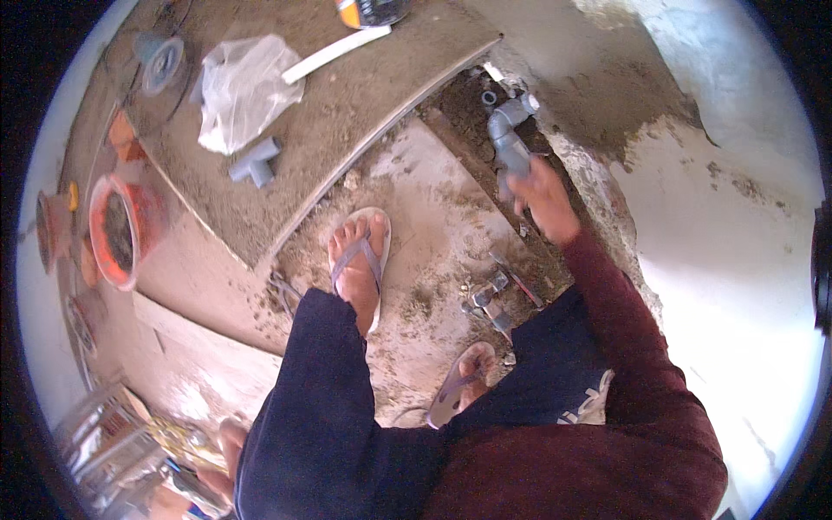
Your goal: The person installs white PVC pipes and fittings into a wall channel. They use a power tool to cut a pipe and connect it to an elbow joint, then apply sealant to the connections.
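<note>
My right hand (548,201), slightly blurred, reaches out to the far right and is closed around the lower end of a grey plastic pipe (511,149). Joined to that pipe is an elbow fitting (513,113), whose side opening ends in a pale rim. The pipe lies in a narrow dirt trench (464,130) beside the wall. At the trench's far end is a small grey round pipe opening (490,98). My left hand does not show.
On the sandy board (347,104) lie a grey tee fitting (257,162), a clear plastic bag (247,87) and a white pipe (338,54). A hammer-like tool (487,293) rests near my feet. Orange buckets (121,230) stand left. Bare skin (232,442) shows lower left, whose is unclear.
</note>
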`<action>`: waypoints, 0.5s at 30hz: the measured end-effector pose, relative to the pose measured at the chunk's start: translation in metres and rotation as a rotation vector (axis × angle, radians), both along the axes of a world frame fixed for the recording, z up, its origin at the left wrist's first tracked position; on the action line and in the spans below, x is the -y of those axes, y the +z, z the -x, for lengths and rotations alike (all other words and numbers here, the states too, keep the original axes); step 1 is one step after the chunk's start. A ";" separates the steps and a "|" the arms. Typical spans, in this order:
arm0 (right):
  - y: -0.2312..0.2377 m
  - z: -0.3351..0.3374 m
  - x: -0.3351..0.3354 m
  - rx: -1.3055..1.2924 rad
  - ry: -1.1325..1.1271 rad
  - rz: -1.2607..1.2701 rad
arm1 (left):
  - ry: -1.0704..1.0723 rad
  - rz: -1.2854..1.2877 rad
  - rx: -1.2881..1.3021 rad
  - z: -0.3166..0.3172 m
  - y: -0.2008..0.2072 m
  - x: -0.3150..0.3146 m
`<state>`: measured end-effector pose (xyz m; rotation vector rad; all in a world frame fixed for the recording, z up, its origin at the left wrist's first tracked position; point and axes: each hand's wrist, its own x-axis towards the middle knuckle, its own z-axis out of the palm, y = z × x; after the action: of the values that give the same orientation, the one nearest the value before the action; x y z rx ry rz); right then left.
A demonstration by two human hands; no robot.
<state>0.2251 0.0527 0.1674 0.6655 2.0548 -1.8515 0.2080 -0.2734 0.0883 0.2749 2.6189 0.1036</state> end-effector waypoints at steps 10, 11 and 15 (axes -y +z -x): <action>0.062 -0.118 0.066 0.301 0.106 0.434 | -0.208 -0.621 0.056 0.117 0.230 0.039; 0.063 -0.121 0.065 0.273 0.154 0.397 | -0.186 -0.605 0.020 0.138 0.237 0.011; 0.077 -0.125 0.066 0.259 0.083 0.459 | -0.389 -0.496 -0.300 0.234 0.158 -0.001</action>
<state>0.3501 -0.0131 0.2449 0.6399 1.4074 -1.9712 -0.0261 -0.2725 0.2462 1.0328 2.7346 0.6211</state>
